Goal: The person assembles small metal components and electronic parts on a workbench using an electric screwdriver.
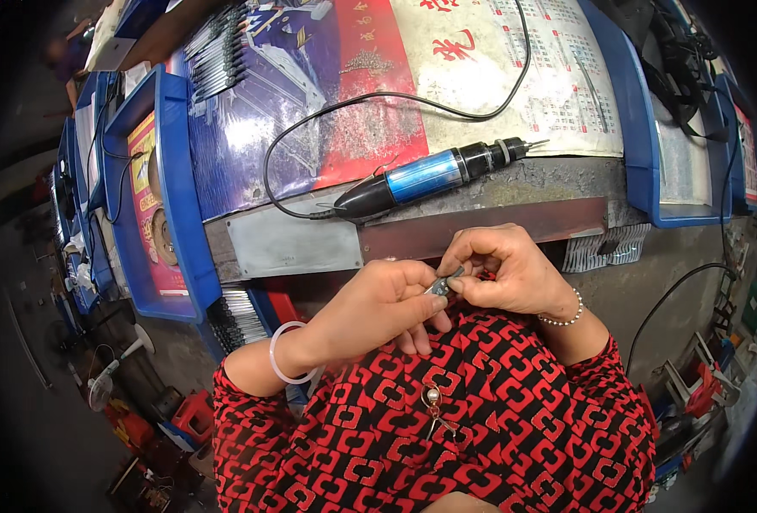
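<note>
Bare fingers close on a small, grey metal part (441,288) at frame centre, the left hand (370,308) gripping its lower end, the right hand (508,267) pinching the upper.

A light, level hold with thumbs clear of the edges would likely serve best; above, a tapered driver (430,177), glossy blue and black, lies on the scuffed surface (558,184) near a flat, dull-grey plate (297,244).
</note>
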### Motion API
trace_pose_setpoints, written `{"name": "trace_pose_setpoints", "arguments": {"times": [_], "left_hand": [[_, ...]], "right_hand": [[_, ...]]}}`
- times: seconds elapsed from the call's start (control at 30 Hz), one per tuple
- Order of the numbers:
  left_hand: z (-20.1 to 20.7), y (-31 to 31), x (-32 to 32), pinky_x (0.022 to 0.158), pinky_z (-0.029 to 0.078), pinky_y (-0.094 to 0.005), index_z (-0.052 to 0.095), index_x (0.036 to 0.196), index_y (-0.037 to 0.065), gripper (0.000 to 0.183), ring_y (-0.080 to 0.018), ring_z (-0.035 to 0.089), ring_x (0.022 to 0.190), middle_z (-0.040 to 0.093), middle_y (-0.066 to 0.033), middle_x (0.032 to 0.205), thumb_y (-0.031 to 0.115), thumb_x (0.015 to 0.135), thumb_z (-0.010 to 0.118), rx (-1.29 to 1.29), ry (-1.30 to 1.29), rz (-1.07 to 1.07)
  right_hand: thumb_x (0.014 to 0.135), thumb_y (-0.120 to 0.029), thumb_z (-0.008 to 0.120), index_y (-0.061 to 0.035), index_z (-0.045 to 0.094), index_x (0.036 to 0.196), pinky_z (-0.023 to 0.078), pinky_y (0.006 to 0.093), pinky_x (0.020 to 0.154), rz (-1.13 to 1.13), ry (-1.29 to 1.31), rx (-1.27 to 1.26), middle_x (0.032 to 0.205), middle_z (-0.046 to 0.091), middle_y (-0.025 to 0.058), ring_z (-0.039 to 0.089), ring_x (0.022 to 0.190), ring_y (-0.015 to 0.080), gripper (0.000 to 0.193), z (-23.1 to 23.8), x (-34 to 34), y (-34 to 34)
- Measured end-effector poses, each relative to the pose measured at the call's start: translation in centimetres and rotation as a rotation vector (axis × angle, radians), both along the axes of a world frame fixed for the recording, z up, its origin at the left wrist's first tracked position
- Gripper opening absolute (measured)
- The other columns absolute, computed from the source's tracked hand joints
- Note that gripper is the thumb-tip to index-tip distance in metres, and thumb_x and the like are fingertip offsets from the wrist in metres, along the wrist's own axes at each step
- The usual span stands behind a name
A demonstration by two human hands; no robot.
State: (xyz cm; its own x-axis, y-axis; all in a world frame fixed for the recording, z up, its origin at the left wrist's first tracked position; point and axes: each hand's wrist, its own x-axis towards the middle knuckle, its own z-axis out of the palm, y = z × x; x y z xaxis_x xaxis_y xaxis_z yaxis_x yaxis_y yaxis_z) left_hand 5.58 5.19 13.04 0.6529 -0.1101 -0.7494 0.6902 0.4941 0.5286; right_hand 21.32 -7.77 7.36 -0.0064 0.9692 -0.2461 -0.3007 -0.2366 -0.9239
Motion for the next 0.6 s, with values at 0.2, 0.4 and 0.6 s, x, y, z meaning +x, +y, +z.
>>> {"name": "trace_pose_setpoints", "arguments": {"times": [0.2, 0.4, 0.6], "left_hand": [[-0.2, 0.0, 0.0, 0.047, 0.049, -0.019, 0.054, 0.097, -0.002, 0.015, -0.012, 0.062, 0.056, 0.065, -0.0113, 0.082, 0.012, 0.091, 0.05, -0.062, 0.016, 0.038], [-0.3, -0.1, -0.3, 0.048, 0.048, -0.019, 0.054, 0.097, -0.002, 0.016, -0.0111, 0.061, 0.057, 0.065, -0.0108, 0.081, 0.011, 0.09, 0.049, -0.112, 0.007, 0.106], [-1.6, 0.0, -1.8, 0.049, 0.049, -0.0177, 0.052, 0.11, -0.004, 0.024, -0.0111, 0.061, 0.057, 0.065, -0.0123, 0.082, 0.01, 0.09, 0.052, -0.187, -0.057, 0.259]], "right_hand": [[0.075, 0.0, 0.059, 0.0039, 0.06, 0.089, 0.041, 0.0167, 0.055, -0.001, 0.049, -0.049, 0.073, 0.059, 0.001, 0.05, 0.063, 0.0014, 0.015, 0.2, 0.1, -0.1], [0.077, 0.004, 0.056, 0.0055, 0.059, 0.092, 0.046, 0.0186, 0.06, 0.0, 0.141, -0.081, 0.079, 0.06, 0.0045, 0.056, 0.069, 0.0054, 0.015, 0.4, 0.1, 0.0], [0.08, 0.003, 0.05, 0.0049, 0.058, 0.1, 0.049, 0.0232, 0.068, -0.155, 0.015, -0.027, 0.084, 0.062, 0.0064, 0.059, 0.075, 0.0092, 0.022, 0.7, -0.4, 0.9]]}}
